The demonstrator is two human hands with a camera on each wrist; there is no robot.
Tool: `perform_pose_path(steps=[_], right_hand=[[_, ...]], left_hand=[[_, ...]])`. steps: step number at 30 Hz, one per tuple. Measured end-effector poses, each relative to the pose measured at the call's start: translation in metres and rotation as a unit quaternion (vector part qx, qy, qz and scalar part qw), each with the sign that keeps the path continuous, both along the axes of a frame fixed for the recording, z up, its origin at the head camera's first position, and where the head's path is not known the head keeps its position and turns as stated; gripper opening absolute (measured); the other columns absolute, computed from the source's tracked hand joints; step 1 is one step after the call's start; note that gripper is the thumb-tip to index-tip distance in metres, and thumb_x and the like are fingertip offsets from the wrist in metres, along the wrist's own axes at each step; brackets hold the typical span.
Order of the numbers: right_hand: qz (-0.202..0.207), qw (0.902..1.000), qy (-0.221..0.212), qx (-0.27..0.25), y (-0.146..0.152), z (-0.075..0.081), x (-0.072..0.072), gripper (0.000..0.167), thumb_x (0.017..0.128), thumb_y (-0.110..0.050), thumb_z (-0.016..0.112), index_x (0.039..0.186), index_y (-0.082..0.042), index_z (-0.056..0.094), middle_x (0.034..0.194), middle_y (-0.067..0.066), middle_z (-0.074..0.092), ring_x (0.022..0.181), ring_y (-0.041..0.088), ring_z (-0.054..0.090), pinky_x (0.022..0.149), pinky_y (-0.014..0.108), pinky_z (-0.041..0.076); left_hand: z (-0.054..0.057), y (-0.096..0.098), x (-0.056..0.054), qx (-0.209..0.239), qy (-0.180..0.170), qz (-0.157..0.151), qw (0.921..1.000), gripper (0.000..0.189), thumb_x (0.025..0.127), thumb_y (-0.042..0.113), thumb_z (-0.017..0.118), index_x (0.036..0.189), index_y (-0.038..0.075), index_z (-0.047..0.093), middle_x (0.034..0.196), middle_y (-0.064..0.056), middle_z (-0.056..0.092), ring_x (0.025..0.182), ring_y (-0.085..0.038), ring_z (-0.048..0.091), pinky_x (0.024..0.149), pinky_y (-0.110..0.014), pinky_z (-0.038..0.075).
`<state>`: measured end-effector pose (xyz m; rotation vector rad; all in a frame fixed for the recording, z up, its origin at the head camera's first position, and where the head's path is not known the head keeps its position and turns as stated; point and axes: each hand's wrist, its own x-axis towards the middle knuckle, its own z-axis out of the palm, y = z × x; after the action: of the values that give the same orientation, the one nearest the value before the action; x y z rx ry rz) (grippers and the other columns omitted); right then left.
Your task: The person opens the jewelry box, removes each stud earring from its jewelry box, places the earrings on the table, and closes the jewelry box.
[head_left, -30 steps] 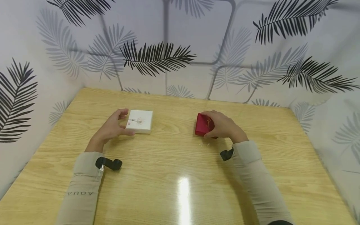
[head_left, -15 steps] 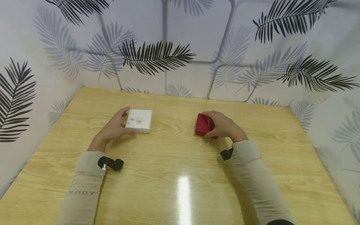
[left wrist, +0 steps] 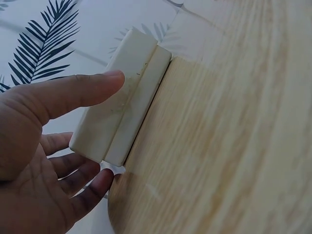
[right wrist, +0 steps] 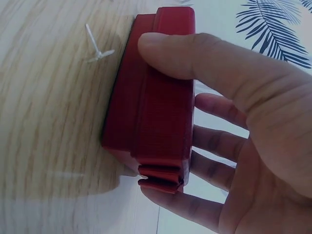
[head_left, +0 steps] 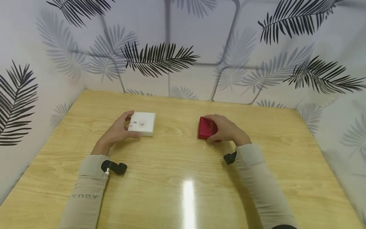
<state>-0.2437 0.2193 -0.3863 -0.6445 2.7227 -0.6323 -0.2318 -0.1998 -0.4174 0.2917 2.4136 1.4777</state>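
A white square gift box (head_left: 143, 121) with a printed flower on its lid sits on the table at left. My left hand (head_left: 116, 130) is around its left end, thumb along the near side, a fingertip at the far corner. In the left wrist view the thumb overlaps the white box (left wrist: 122, 107) near its lid seam; other fingers are partly hidden behind it. To the right, my right hand (head_left: 226, 128) grips a red gift box (head_left: 204, 128) with gold lettering. The right wrist view shows the thumb on its side and a folded ribbon (right wrist: 161, 176) at one end.
The wooden table (head_left: 154, 168) runs back to a wall covering (head_left: 197, 79) with a leaf pattern. A small white sliver (right wrist: 99, 53) lies on the wood beside the red box. Black straps with cameras (head_left: 115, 167) sit on both wrists.
My left hand has slid slightly right, and its thumb reaches further along the white box's near side. The right hand and both boxes have stayed almost in place.
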Motion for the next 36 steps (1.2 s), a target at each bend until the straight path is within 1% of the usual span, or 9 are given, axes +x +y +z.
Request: perform_pose_path(steps=[4,8,10,13,16,21,26,28,36], right_hand=[[0.002,1.0000,-0.003,-0.002,0.000,0.000,0.000,0.091,0.073,-0.020,0.088,0.149,-0.004,0.041,0.140,0.018,0.054,0.122,0.034,0.050,0.105,0.050,0.047],[-0.003,1.0000,0.005,-0.005,0.001,0.001,0.003,0.090,0.075,-0.028,0.088,0.149,-0.004,0.042,0.141,0.020,0.052,0.126,0.035,0.048,0.103,0.051,0.048],[-0.017,0.9998,0.012,0.001,0.000,0.003,0.005,0.089,0.076,-0.036,0.087,0.148,-0.007,0.044,0.145,0.019,0.049,0.130,0.036,0.045,0.103,0.053,0.048],[-0.041,0.9986,0.029,0.014,-0.001,0.006,0.012,0.088,0.077,-0.045,0.084,0.148,-0.010,0.045,0.152,0.018,0.043,0.139,0.039,0.038,0.108,0.058,0.043],[-0.057,0.9973,0.044,0.018,-0.003,0.012,0.019,0.086,0.078,-0.049,0.082,0.148,-0.013,0.046,0.155,0.017,0.040,0.143,0.039,0.034,0.112,0.061,0.039],[-0.043,0.9971,0.064,-0.005,-0.010,0.022,0.031,0.083,0.078,-0.049,0.082,0.146,-0.013,0.049,0.152,0.017,0.044,0.140,0.038,0.039,0.110,0.059,0.042],[-0.025,0.9973,0.068,-0.015,-0.018,0.025,0.037,0.084,0.078,-0.047,0.082,0.146,-0.011,0.049,0.153,0.017,0.044,0.142,0.038,0.039,0.114,0.058,0.038],[-0.019,0.9976,0.063,-0.018,-0.019,0.025,0.039,0.084,0.079,-0.046,0.082,0.147,-0.012,0.048,0.154,0.016,0.043,0.143,0.038,0.038,0.114,0.057,0.039],[-0.005,0.9981,0.055,-0.027,-0.023,0.023,0.042,0.082,0.081,-0.043,0.082,0.148,-0.012,0.046,0.155,0.015,0.042,0.145,0.036,0.037,0.118,0.054,0.036]], left_hand=[[-0.001,-0.001,-0.001,0.000,0.000,-0.003,1.0000,0.109,0.081,0.008,0.082,0.160,0.005,0.007,0.166,-0.020,0.014,0.150,-0.040,0.026,0.113,-0.054,0.039],[-0.001,0.000,-0.002,0.004,0.001,-0.004,1.0000,0.110,0.081,0.009,0.082,0.160,0.004,0.006,0.165,-0.021,0.014,0.151,-0.041,0.021,0.117,-0.055,0.035],[-0.001,0.000,-0.002,0.007,-0.002,-0.004,1.0000,0.110,0.081,0.009,0.082,0.160,0.004,0.006,0.165,-0.022,0.015,0.151,-0.042,0.020,0.117,-0.056,0.033],[-0.001,0.000,-0.001,0.007,-0.007,0.000,1.0000,0.112,0.081,0.011,0.083,0.160,0.006,0.005,0.165,-0.021,0.016,0.151,-0.041,0.020,0.118,-0.055,0.032],[-0.002,0.001,-0.002,0.002,-0.009,0.004,0.9999,0.111,0.082,0.015,0.082,0.160,0.006,0.004,0.164,-0.021,0.019,0.148,-0.041,0.025,0.117,-0.055,0.033],[-0.003,0.004,-0.002,-0.012,-0.014,0.019,0.9997,0.110,0.085,0.024,0.080,0.161,0.009,0.002,0.164,-0.018,0.020,0.145,-0.039,0.030,0.117,-0.054,0.033],[-0.003,0.006,-0.001,-0.011,-0.012,0.024,0.9996,0.113,0.084,0.020,0.081,0.160,0.008,0.000,0.165,-0.019,0.016,0.147,-0.040,0.028,0.117,-0.054,0.033],[-0.003,0.007,0.000,-0.009,-0.009,0.023,0.9996,0.113,0.083,0.018,0.082,0.160,0.007,0.000,0.164,-0.020,0.018,0.145,-0.040,0.030,0.116,-0.054,0.034],[-0.005,0.005,-0.002,0.001,-0.019,0.010,0.9998,0.114,0.081,0.013,0.083,0.160,0.008,0.001,0.159,-0.020,0.027,0.131,-0.036,0.043,0.106,-0.040,0.042]])
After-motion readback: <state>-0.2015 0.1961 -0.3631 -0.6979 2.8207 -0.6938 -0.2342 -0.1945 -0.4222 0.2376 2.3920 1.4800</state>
